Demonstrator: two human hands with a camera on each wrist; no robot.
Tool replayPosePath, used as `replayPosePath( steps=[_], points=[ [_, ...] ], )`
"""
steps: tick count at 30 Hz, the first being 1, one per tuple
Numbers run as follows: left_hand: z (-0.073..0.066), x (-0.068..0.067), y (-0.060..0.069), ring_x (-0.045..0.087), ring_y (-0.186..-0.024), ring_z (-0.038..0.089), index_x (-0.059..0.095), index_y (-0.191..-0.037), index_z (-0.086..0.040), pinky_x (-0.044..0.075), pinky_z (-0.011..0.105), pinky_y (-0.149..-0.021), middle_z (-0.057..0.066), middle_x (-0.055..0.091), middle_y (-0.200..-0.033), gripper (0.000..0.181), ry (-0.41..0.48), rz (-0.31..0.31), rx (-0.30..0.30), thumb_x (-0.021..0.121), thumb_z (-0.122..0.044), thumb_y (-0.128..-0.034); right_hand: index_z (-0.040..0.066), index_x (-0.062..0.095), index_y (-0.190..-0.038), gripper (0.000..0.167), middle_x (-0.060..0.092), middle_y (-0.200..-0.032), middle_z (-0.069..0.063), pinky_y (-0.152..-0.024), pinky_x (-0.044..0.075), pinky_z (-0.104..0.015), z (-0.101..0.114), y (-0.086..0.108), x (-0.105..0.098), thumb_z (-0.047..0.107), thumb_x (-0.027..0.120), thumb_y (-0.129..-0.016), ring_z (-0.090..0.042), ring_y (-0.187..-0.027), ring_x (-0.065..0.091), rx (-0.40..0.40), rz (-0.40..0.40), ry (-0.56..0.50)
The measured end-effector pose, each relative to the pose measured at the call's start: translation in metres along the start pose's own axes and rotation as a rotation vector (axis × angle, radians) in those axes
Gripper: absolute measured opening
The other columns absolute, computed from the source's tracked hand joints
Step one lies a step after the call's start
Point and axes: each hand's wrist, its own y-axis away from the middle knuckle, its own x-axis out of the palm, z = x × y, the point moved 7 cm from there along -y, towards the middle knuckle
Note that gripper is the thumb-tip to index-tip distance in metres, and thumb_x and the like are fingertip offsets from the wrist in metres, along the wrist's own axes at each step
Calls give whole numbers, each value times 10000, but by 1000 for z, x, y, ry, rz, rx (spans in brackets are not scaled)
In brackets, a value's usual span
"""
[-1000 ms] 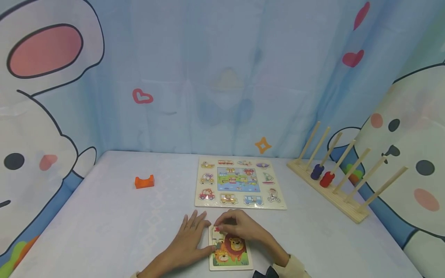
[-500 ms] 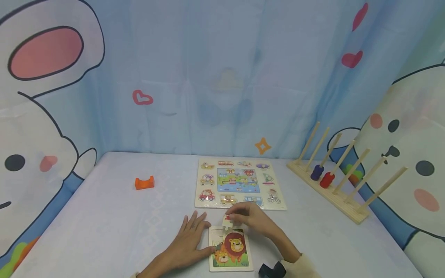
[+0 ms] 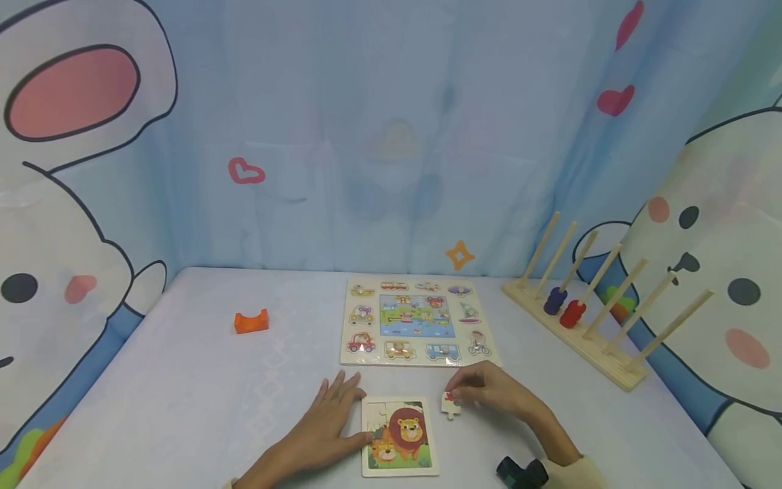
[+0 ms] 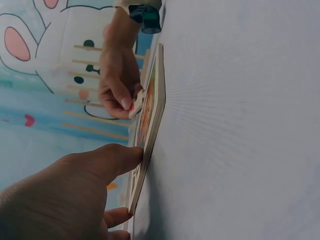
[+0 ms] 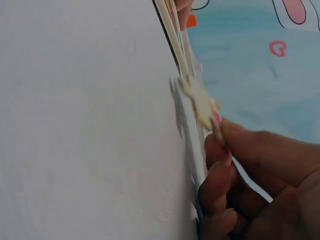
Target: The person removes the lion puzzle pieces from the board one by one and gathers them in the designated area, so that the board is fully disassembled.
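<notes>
Between thumb and fingers, my right hand point(image 3: 493, 388) pinches a cream puzzle piece point(image 3: 450, 405) with a red mark, to the right of the lion puzzle board point(image 3: 400, 470). In the right wrist view the puzzle piece point(image 5: 200, 103) is tilted, just above the table. My left hand point(image 3: 330, 424) lies with fingers spread at the board's left side. Its thumb touches the frame, as the left wrist view shows with the left hand point(image 4: 75, 187) at the board's edge point(image 4: 159, 95). Lion pieces fill most of the board; bare backing shows at its upper left.
Behind the lion board lies a larger vehicle puzzle point(image 3: 421, 358). A wooden peg rack point(image 3: 595, 353) with purple beads point(image 3: 555, 300) and red beads point(image 3: 573, 313) stands at the right. An orange block point(image 3: 251, 322) sits at the left. A curtain point(image 3: 293, 224) hangs behind the white table point(image 3: 201, 380).
My right hand has lifted the puzzle piece off the board's upper left and carried it right, past the board's right edge. The left hand has stayed beside the board.
</notes>
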Motion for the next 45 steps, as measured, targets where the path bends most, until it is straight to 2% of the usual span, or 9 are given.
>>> replayPosePath(
  steps=[7, 15, 20, 24, 29, 33, 36, 39, 45],
  points=[
    [3, -1, 0, 130, -1461, 341, 459, -1310, -120, 83, 550, -1174, 124, 285, -1555, 627, 2, 4, -4, 586, -550, -871, 29, 721, -951, 107, 704, -904, -54, -698, 494, -204, 5, -4, 5, 78, 655, -881, -93, -776, 596, -15, -13, 27],
    [3, 0, -1, 136, -1461, 336, 456, -1317, -122, 96, 551, -1173, 121, 288, -1555, 636, -12, 1, 10, 576, -564, -875, 105, 723, -912, 59, 692, -881, 12, -699, 493, -211, 2, -5, 4, 124, 681, -875, -105, -778, 593, 2, -59, 115],
    [3, 0, -1, 134, -1461, 338, 451, -1322, -122, 93, 555, -1171, 122, 286, -1555, 643, -8, 6, 7, 578, -565, -874, 125, 706, -933, 65, 653, -878, 37, -668, 479, -213, 5, -6, 1, 146, 685, -875, -83, -763, 547, -20, -127, 185],
    [3, -1, 0, 131, -1461, 341, 447, -1328, -117, 89, 556, -1171, 127, 281, -1556, 644, -3, 11, 8, 575, -561, -879, 122, 700, -975, 107, 620, -866, 33, -653, 489, -221, 17, -9, 5, 145, 692, -871, -78, -759, 532, -75, -155, 180],
    [1, -1, 0, 111, -1465, 335, 428, -1367, -106, 77, 545, -1177, 120, 265, -1564, 743, -13, 14, 17, 551, -635, -859, 97, 685, -1050, 181, 660, -984, -48, -723, 515, -262, 37, -18, 25, 141, 694, -875, -174, -864, 578, -174, -80, 81],
    [1, 0, 1, 87, -1469, 334, 409, -1396, -110, 70, 546, -1177, 111, 241, -1575, 913, -22, 22, 13, 594, -734, -755, 118, 673, -1097, 242, 664, -1080, -49, -808, 500, -287, 46, -24, 43, 182, 709, -867, -233, -958, 582, -220, 6, 42],
    [1, 0, 2, 76, -1469, 339, 399, -1407, -111, 66, 547, -1176, 113, 218, -1582, 992, -32, 30, 22, 641, -754, -692, 141, 668, -1108, 265, 658, -1114, -11, -895, 477, -306, 49, -26, 53, 186, 722, -853, -190, -1020, 584, -236, 45, 34],
    [0, -1, 3, 83, -1466, 350, 396, -1410, -98, 69, 550, -1175, 126, 217, -1580, 1012, -45, 26, 45, 671, -738, -675, 163, 675, -1107, 277, 631, -1147, 24, -971, 433, -338, 49, -26, 58, 195, 735, -839, -136, -1086, 549, -244, 55, 64],
    [-2, -2, 3, 109, -1461, 361, 410, -1399, -95, 81, 552, -1174, 136, 246, -1569, 996, -60, 13, 68, 686, -720, -674, 239, 697, -1113, 289, 558, -1133, 70, -955, 377, -392, 53, -27, 65, 231, 743, -827, -137, -1091, 449, -249, 57, 210]
  ],
)
